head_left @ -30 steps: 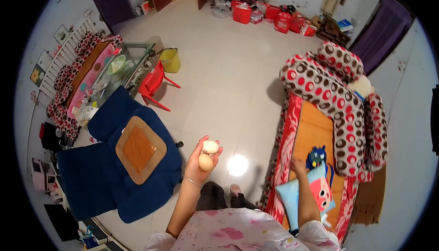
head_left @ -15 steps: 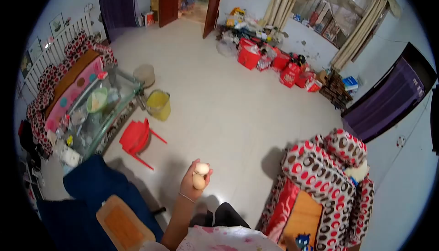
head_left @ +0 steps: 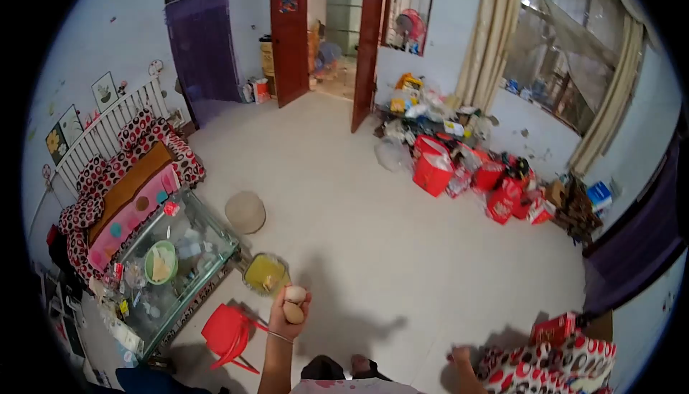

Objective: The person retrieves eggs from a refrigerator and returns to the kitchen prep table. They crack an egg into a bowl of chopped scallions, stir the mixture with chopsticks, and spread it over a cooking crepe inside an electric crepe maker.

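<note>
My left hand (head_left: 280,319) is closed around two eggs, held out in front of me over the floor. The upper egg (head_left: 295,294) is paler; the lower egg (head_left: 293,313) is light brown. A bracelet circles that wrist. Just beyond the hand stands a yellow bin (head_left: 265,273) with some scraps inside. Low on the right, my right hand (head_left: 461,355) hangs beside the patterned armchair (head_left: 552,365). It is small and blurred in view, so its finger pose is unclear and nothing can be made out in it.
A red plastic chair (head_left: 228,333) stands left of my arm. Behind it is a glass table (head_left: 197,279) bearing a green basket (head_left: 161,262). A round stool (head_left: 245,212) is near the table's far corner. Red bags (head_left: 433,168) and clutter line the window wall; a brown door (head_left: 289,42) stands open.
The view has tilted up and moved forward into the room. My left hand still holds both eggs and is now nearer the yellow bin. My right hand has come into view at lower right.
</note>
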A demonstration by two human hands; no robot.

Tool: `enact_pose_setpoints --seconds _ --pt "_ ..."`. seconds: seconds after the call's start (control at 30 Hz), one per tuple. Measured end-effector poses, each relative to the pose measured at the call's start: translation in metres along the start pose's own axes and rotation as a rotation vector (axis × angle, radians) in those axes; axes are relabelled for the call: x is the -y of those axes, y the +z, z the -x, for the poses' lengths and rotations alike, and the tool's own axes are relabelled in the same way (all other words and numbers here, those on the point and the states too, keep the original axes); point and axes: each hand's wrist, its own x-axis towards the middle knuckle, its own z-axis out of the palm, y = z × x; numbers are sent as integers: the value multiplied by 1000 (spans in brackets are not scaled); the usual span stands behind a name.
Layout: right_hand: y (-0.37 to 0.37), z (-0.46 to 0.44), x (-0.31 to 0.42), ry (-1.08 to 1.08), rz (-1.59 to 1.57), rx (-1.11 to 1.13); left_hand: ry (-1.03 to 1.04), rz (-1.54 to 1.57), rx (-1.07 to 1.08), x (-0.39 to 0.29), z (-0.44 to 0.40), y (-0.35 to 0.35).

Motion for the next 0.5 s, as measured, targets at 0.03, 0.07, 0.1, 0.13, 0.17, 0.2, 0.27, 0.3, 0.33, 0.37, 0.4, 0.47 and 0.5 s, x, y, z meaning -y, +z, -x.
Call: enact_pose_setpoints --seconds 0.03,0.07,0.1,0.13,0.17,0.2,0.27,0.3,0.33,0.37,0.4,0.47,0.5 --pt "38 -59 72 -241 -90 136 -10 70 14 -15 -17 9" --pt "80 -67 179 -458 -113 144 15 77 17 -29 -40 15" --pt "111 -94 270 -642 127 206 60 93 18 -41 -68 19" --pt "139 -83 359 -753 123 277 101 109 18 -51 -92 20" --pt "163 -57 437 -803 11 327 99 163 11 -60 -117 25" --pt "184 -46 492 -852 -105 375 116 168 20 -67 -146 25" --pt "216 -87 539 -849 -70 412 113 184 -30 -87 -210 27" --pt "222 -107 551 -815 -20 442 82 230 -48 -97 -241 33" --pt "233 -168 527 -823 50 407 83 244 -29 -111 -275 41" --pt "225 -195 498 -746 81 371 95 236 -18 -121 -312 50" --pt "213 -243 459 -597 524 263 97 237 -37 -124 -342 58" --pt "173 -272 391 -426 879 392 84 281 -25 -140 -385 103" --pt "160 -267 379 -209 867 378 80 252 14 -154 -408 125"
